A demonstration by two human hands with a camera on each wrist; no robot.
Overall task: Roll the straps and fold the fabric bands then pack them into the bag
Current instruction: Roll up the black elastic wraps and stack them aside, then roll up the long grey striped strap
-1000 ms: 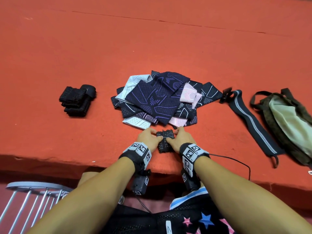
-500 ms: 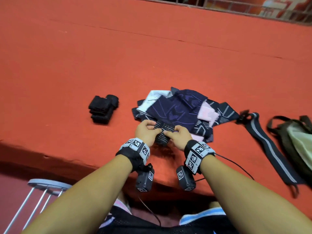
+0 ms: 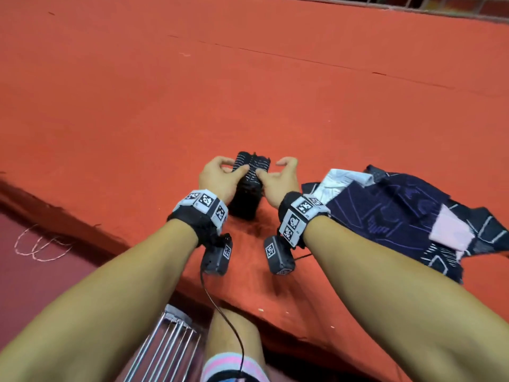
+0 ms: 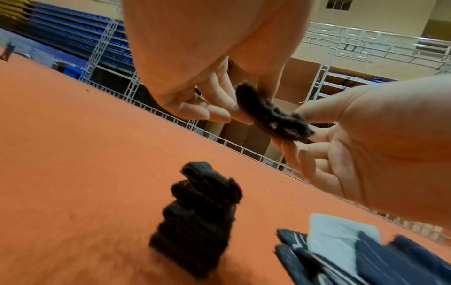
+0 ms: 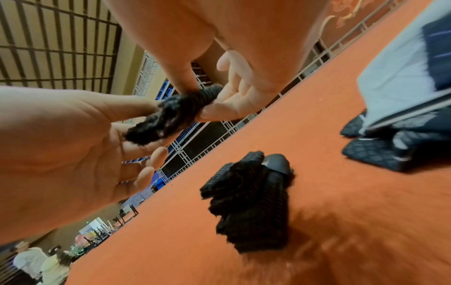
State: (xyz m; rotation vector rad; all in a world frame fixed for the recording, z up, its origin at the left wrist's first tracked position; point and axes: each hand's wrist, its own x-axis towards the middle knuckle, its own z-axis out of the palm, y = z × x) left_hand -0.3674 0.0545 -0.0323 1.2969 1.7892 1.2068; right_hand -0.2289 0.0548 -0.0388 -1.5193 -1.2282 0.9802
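You've swung left w/ the folded black band (image 3: 252, 172), both hands (image 3: 220, 176) (image 3: 281, 179) pinching it over the stack (image 5: 249, 202) — drop next, prob.

red carpeted platform (image 3: 248, 92) | white railing (image 4: 366, 42) | beige wall (image 4: 378, 15)

left hand (image 3: 217, 177): pinch grip, raised | right hand (image 3: 279, 179): pinch grip, raised | wrists close together
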